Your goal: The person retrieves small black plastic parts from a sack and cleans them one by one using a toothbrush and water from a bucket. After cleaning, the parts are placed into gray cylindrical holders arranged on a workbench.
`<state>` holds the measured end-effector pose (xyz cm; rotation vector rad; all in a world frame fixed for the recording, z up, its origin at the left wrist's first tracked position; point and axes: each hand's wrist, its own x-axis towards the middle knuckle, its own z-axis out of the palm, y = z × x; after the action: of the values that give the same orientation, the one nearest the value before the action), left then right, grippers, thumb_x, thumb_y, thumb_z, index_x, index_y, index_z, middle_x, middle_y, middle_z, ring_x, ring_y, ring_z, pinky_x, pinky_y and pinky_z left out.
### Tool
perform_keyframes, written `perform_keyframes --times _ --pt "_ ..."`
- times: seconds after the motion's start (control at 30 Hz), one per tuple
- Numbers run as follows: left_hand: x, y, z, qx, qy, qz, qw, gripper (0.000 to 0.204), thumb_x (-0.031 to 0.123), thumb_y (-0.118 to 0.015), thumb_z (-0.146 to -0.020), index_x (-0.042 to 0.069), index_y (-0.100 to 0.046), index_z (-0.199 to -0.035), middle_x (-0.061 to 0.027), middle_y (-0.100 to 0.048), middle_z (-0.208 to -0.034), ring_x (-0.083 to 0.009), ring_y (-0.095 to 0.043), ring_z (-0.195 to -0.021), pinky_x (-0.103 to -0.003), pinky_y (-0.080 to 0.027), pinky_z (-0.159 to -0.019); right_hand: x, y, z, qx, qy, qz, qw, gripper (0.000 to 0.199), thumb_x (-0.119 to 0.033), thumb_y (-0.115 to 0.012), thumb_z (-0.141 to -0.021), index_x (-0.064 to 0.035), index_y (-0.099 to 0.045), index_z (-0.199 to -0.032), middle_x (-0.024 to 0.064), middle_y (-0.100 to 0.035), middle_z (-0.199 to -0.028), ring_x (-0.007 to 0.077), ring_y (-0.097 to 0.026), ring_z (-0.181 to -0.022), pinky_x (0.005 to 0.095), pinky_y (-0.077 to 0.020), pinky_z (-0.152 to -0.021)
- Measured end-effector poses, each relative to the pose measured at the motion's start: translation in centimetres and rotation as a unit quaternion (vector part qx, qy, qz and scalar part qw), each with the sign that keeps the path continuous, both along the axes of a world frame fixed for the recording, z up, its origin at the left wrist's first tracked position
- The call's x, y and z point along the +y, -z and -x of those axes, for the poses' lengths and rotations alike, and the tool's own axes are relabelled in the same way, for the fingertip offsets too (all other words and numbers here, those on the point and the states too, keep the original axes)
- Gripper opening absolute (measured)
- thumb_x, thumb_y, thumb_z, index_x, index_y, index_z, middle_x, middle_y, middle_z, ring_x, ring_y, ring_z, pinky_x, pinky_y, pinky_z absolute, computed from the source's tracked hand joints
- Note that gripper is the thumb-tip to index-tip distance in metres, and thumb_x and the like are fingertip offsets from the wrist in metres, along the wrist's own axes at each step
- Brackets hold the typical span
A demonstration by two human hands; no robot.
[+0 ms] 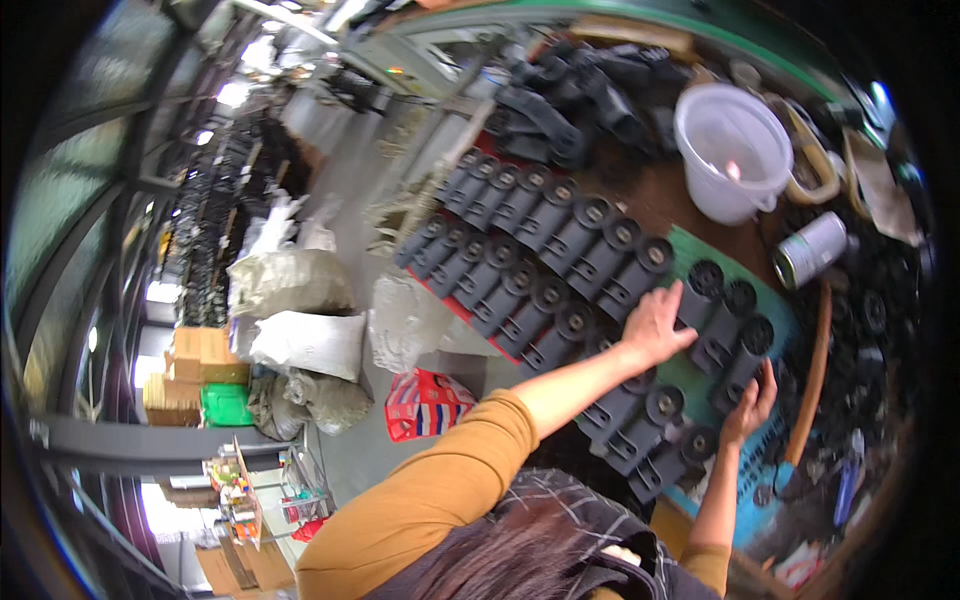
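Note:
Rows of dark grey plastic housings, each with a round wheel-like end, lie side by side on the bench. My left hand reaches over them with fingers apart, beside the left one of three housings on a green mat. At the lower end of the rightmost housing on the mat is my right hand, its fingers stretched upward along the side. Both hands look open, and whether their fingertips press on the housings is hard to see. My left forearm covers part of the nearer row.
A translucent bucket and a spray can are at the far right. Loose black parts heap up at the back. An orange handle and blue pliers lie right. Sacks and a striped bag stand on the floor.

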<state>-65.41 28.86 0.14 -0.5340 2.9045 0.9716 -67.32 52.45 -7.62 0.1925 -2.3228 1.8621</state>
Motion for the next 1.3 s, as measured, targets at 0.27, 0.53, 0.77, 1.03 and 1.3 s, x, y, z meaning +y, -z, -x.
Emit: perform_keyframes --times 0.27,0.53,0.77,1.03,1.3 --pt "-3.3 0.1 -0.9 0.086 -0.029 0.252 0.964 0.071 0.027 -0.076 -0.068 0.012 -0.046 -0.130 -0.0147 -0.047 -0.119 -0.0363 -0.046 -0.110 -0.048 -0.040 -0.090 -0.4 -0.7 -0.2 -0.014 0.053 0.043 0.998 0.041 -0.024 -0.057 -0.088 0.0005 -0.058 -0.122 0.0099 -0.058 -0.114 0.0208 -0.055 -0.105 0.0326 -0.0421 -0.095" --pt "-6.4 1.2 0.5 0.077 -0.143 -0.405 0.900 0.044 0.018 -0.061 -0.086 0.001 -0.050 -0.126 -0.0188 -0.064 -0.109 -0.0337 -0.063 -0.096 -0.038 -0.049 -0.087 -0.7 -1.7 -0.2 0.002 0.055 0.013 0.998 0.041 -0.021 -0.058 -0.086 0.0001 -0.058 -0.121 0.0117 -0.058 -0.112 0.0230 -0.056 -0.104 0.0332 -0.0433 -0.094" --pt "-9.2 1.0 -0.7 0.133 -0.026 0.170 0.976 0.050 0.021 -0.070 -0.081 0.009 -0.054 -0.127 -0.0148 -0.054 -0.121 -0.0354 -0.048 -0.115 -0.046 -0.040 -0.096 -0.6 -1.4 -0.3 -0.010 0.054 0.040 0.998 0.040 -0.019 -0.056 -0.086 0.0003 -0.058 -0.121 0.0105 -0.059 -0.111 0.0209 -0.056 -0.103 0.0325 -0.0436 -0.093" --pt "-13.0 1.8 -0.5 0.097 -0.161 -0.323 0.927 0.048 0.025 -0.068 -0.083 0.003 -0.055 -0.124 -0.0124 -0.068 -0.101 -0.0177 -0.064 -0.091 -0.031 -0.049 -0.081 -0.6 -1.2 -0.4 -0.017 0.056 0.041 0.997 0.040 -0.020 -0.056 -0.088 0.0012 -0.057 -0.122 0.0106 -0.059 -0.112 0.0205 -0.057 -0.104 0.0320 -0.0440 -0.093" --pt "-16.1 1.3 -2.0 -0.036 -0.126 0.293 0.947 0.068 0.021 -0.076 -0.073 0.017 -0.044 -0.133 -0.0119 -0.043 -0.125 -0.0373 -0.038 -0.120 -0.050 -0.041 -0.092 -0.5 -1.1 -0.3 -0.011 0.054 0.021 0.998 0.040 -0.021 -0.055 -0.089 0.0019 -0.056 -0.121 0.0109 -0.058 -0.111 0.0208 -0.057 -0.104 0.0324 -0.0439 -0.093"
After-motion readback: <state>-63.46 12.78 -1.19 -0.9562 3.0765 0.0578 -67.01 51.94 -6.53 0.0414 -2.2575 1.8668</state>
